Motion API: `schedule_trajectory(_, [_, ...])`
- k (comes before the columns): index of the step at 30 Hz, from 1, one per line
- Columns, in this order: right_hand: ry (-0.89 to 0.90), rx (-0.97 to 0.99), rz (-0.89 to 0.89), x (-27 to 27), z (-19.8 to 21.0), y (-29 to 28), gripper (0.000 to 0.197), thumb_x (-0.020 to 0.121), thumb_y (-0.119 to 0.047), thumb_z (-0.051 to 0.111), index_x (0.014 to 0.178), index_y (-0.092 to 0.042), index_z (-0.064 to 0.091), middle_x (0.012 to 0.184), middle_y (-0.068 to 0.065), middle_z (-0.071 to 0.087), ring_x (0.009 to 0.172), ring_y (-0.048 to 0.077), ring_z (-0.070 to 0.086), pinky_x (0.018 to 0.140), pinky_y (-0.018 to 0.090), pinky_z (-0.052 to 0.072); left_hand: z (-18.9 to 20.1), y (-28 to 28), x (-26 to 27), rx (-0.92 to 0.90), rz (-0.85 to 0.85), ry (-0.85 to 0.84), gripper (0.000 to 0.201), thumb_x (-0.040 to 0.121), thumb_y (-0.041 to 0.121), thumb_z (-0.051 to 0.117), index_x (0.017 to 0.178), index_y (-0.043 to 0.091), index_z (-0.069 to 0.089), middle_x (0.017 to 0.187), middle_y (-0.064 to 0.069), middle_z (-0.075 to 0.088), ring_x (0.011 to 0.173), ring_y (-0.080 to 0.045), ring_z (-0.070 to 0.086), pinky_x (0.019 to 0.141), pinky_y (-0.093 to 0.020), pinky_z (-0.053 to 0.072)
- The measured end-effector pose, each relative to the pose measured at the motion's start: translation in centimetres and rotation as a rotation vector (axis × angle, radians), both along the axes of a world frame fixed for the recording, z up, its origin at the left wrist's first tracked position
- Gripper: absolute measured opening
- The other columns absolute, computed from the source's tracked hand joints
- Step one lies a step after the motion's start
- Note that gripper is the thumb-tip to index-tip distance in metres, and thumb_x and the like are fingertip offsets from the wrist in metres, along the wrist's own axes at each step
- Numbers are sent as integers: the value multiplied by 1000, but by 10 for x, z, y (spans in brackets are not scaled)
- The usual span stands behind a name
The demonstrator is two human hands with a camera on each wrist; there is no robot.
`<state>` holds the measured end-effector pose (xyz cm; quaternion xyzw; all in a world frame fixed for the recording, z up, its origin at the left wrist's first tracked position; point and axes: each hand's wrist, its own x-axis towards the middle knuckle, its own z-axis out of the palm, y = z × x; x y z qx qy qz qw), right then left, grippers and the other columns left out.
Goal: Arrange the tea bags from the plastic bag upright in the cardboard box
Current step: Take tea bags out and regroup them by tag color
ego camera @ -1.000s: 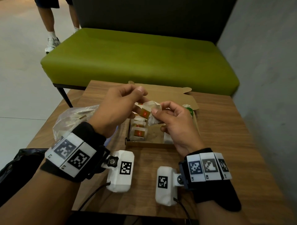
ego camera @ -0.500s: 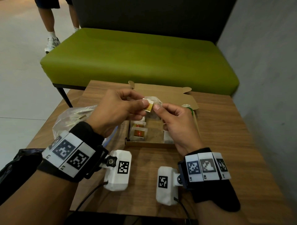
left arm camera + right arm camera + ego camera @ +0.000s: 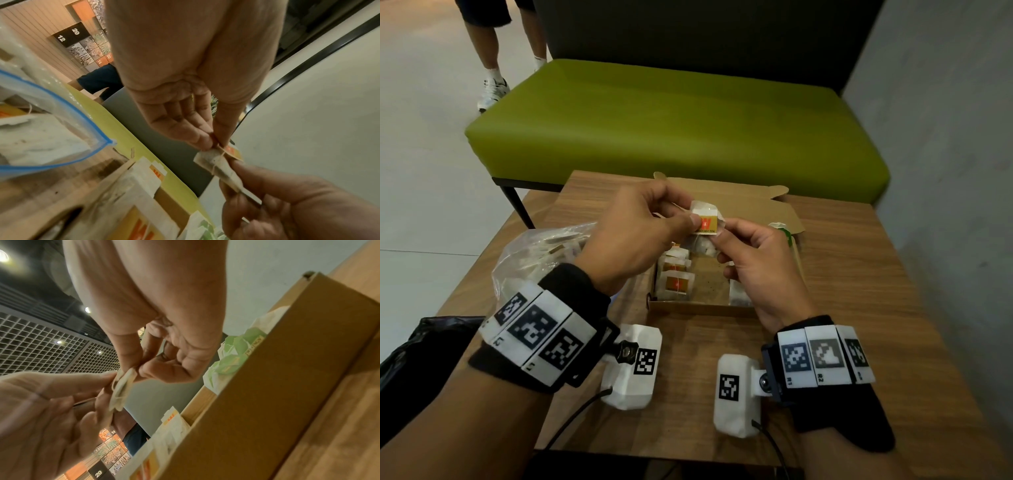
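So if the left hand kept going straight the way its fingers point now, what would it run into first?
Most likely the right hand. The left hand points across at it, both pinching the same tea bag above the cardboard box. Only that bag lies between them, though depth is hard to judge.

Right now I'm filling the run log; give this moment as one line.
phase: tea bag above cardboard box | left hand: pinches tag | right hand: pinches bag | plastic bag: beside box

the left hand point(image 3: 633, 233) hides part of the plastic bag point(image 3: 541, 253); its contents look blurred.
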<state>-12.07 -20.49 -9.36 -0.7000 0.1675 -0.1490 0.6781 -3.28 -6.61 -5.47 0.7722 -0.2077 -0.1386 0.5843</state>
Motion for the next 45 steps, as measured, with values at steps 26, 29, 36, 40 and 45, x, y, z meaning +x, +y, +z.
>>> schedule_trajectory(26, [-62, -59, 93, -3, 2, -1, 10, 96, -20, 67, 106, -19, 69, 94, -2, 77, 84, 5, 71, 65, 20, 53, -5, -1, 1, 83, -134, -168, 10, 90, 23, 70, 86, 13, 69, 78, -1, 66, 67, -14, 70, 59, -31, 59])
schedule_trajectory(29, [-27, -53, 110, -2, -2, -1, 13, 94, -13, 69, 105, -19, 71, 88, -4, 76, 76, 1, 69, 60, 19, 51, -6, 1, 4, 85, -113, -161, 6, 89, 21, 71, 86, 15, 70, 76, 1, 67, 66, -13, 70, 59, -31, 59])
schedule_trajectory(36, [36, -156, -20, -6, -6, -7, 5, 91, -24, 73, 95, -26, 71, 93, 0, 73, 90, 18, 69, 76, 39, 59, -3, -1, 8, 239, -193, -270, 3, 86, 25, 74, 86, 23, 73, 79, 4, 70, 69, -10, 69, 60, -35, 58])
schedule_trajectory(40, [47, -176, -252, -12, -9, -25, 3, 90, -25, 73, 88, -26, 71, 91, -2, 70, 91, 18, 69, 84, 46, 60, -5, -16, 13, 400, -217, -347, 5, 87, 27, 74, 84, 25, 72, 77, 7, 68, 72, -9, 66, 61, -33, 54])
schedule_trajectory(45, [57, -148, -316, -18, -10, -35, 7, 91, -20, 72, 86, -24, 70, 92, 1, 71, 90, 16, 69, 82, 40, 61, -4, -43, 22, 640, -295, -472, 3, 89, 29, 71, 88, 26, 71, 75, 16, 60, 68, 0, 54, 54, -19, 33])
